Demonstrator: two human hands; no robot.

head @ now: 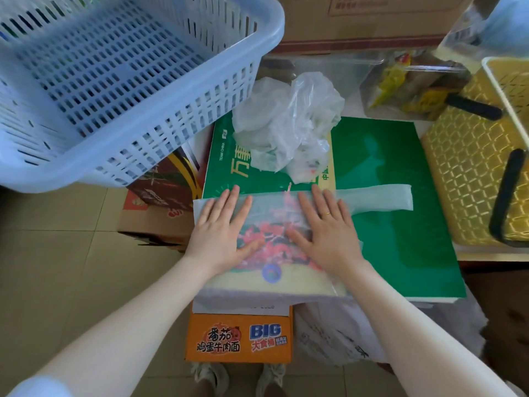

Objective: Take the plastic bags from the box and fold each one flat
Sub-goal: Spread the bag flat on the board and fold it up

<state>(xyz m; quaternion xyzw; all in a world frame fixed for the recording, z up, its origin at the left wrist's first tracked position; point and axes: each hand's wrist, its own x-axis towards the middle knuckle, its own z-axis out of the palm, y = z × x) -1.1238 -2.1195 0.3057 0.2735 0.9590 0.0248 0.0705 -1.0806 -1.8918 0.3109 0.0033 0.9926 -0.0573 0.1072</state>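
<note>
- We press our left hand flat on the plastic bag at the centre of the frame, fingers straight and spread, gripping nothing; the palm only bears down to drive air out.
- Our right hand lies just beside it on the same bag, likewise spread and flat, with a ring on one finger; two palms side by side probably keep the thin film from sliding while it is smoothed.
- The bag is translucent with red print and rests on the green box, whose broad, hard lid serves us as a work surface.
- One bag handle stretches to the right of our fingertips, already laid out in a flat strip, so we judge that the folding is underway but not finished.
- Above our hands, in the upper middle of the frame, a crumpled heap of bags sits on the same green lid, near but apart from the flattened one; we take it as the work still waiting.
- The blue basket fills the upper left, tilted, with nothing visible inside.
- A yellow basket stands at the right edge.
- An orange noodle carton sits below the bag's near edge, at the bottom middle.
</note>
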